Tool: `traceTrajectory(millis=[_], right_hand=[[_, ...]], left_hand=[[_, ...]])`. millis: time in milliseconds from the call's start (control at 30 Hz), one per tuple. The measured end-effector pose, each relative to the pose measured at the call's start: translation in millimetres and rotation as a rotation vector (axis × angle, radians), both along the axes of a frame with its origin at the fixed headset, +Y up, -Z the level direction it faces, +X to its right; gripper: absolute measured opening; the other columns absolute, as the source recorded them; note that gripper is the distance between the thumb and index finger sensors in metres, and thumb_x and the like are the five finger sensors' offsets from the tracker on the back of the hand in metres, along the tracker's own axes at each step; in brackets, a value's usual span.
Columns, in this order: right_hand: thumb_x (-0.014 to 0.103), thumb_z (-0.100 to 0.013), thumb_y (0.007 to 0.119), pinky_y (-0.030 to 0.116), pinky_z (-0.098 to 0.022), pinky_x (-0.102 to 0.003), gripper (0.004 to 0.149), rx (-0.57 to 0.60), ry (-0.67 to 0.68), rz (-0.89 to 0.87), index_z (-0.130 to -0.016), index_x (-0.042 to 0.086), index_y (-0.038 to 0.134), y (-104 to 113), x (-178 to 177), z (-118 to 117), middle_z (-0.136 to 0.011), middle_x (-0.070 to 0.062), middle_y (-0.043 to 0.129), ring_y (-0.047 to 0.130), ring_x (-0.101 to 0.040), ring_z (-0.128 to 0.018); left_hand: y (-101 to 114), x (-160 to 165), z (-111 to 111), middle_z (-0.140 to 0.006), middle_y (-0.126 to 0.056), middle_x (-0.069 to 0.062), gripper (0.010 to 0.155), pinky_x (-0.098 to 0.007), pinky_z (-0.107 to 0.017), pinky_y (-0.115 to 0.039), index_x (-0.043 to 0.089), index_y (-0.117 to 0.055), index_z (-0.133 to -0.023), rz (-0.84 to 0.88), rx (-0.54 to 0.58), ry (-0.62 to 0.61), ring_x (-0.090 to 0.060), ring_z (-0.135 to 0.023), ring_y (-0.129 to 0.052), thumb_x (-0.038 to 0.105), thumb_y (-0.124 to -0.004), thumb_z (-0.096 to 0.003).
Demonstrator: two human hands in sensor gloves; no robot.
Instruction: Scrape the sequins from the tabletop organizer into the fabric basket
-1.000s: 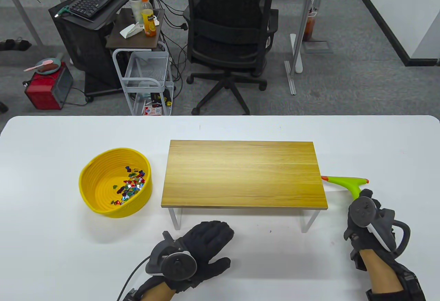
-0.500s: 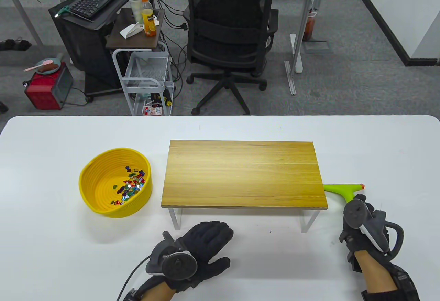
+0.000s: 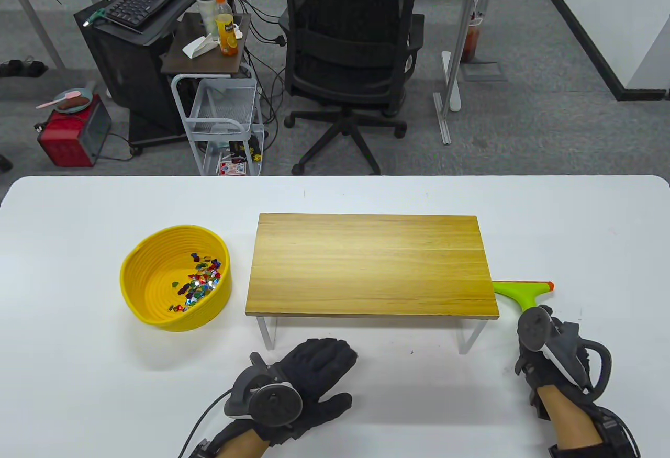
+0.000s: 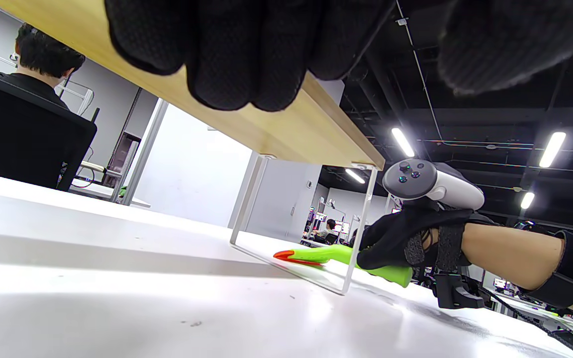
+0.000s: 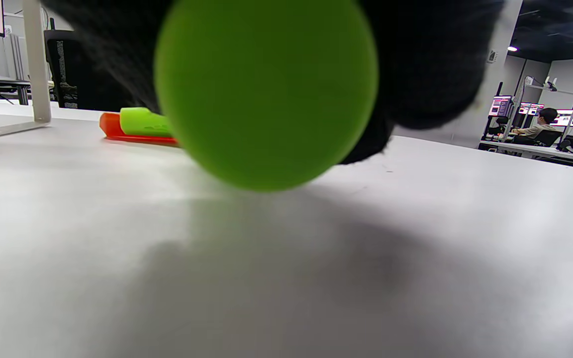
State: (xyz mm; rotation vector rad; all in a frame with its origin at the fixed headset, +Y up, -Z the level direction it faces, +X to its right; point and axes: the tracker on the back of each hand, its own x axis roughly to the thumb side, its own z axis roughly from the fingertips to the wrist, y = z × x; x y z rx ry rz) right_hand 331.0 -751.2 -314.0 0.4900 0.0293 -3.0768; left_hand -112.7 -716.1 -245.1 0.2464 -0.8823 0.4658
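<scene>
Near the surface's right edge, my right hand is gripping the green scraper, blade lying crosswise, while my left-hand fingers are resting spread, holding nothing.

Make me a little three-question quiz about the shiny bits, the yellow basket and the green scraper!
1. True or false: the colourful sequins lie inside the round yellow fabric basket.
2. Which hand has its grip on the green plastic scraper with the orange blade: left or right?
3. Pick one. The top of the wooden tabletop organizer shows: A) a pile of sequins, B) bare wood, C) the basket.

Key: 1 true; 2 right; 3 B.
</scene>
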Motion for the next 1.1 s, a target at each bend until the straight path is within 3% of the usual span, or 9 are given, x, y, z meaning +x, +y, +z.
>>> traceTrajectory(millis=[533,667,800,933,1100], right_hand=[[0.04,-0.058,0.083,0.087,-0.042,-0.045,0.06,0.017,-0.004,0.014,-0.102,0.002,0.067,-1.6,-1.5,1.5,-0.088,-0.023,0.089,0.099,-0.041,-0.061],[0.041,-0.058,0.081,0.084,-0.048,-0.049,0.062,0.119,0.013,-0.008,-0.105,0.005,0.062,18.2,-1.3,9.4,-0.095,-0.024,0.082,0.094,-0.044,-0.069],[0.038,-0.059,0.079,0.079,-0.055,-0.054,0.059,0.295,0.102,0.039,-0.107,0.007,0.061,48.5,-11.0,25.9,-0.101,-0.024,0.076,0.086,-0.048,-0.078],[0.038,-0.06,0.078,0.073,-0.061,-0.057,0.059,0.483,0.217,0.066,-0.108,0.009,0.059,81.1,-29.5,50.7,-0.105,-0.023,0.071,0.08,-0.049,-0.084],[0.04,-0.06,0.077,0.069,-0.066,-0.059,0.059,0.607,0.441,0.057,-0.108,0.011,0.059,96.9,-58.4,76.6,-0.107,-0.022,0.069,0.076,-0.049,-0.091]], left_hand=[[-1.1,-0.4,-0.5,-0.1,-0.078,-0.013,0.072,-0.058,-0.068,-0.07,0.017,-0.068,-0.097,-0.001,-0.003,0.005,-0.037,-0.087,-0.084,0.063,-0.078,-0.0418],[-1.5,-0.5,-0.6,-0.1,-0.079,-0.013,0.072,-0.058,-0.068,-0.07,0.017,-0.068,-0.097,-0.002,-0.002,0.006,-0.037,-0.087,-0.084,0.063,-0.078,-0.0418],[-2.5,0.3,-1.1,-0.1,-0.079,-0.013,0.073,-0.058,-0.067,-0.071,0.017,-0.068,-0.097,-0.012,-0.004,0.007,-0.038,-0.087,-0.085,0.064,-0.078,-0.0418],[-2.8,1.1,-0.6,-0.099,-0.08,-0.014,0.073,-0.058,-0.066,-0.072,0.017,-0.069,-0.096,-0.02,0.003,0.011,-0.038,-0.086,-0.086,0.064,-0.078,-0.0417],[-3.5,1.9,0.1,-0.099,-0.08,-0.014,0.072,-0.059,-0.066,-0.071,0.017,-0.069,-0.096,-0.025,0.011,0.019,-0.038,-0.085,-0.086,0.064,-0.078,-0.0418]])
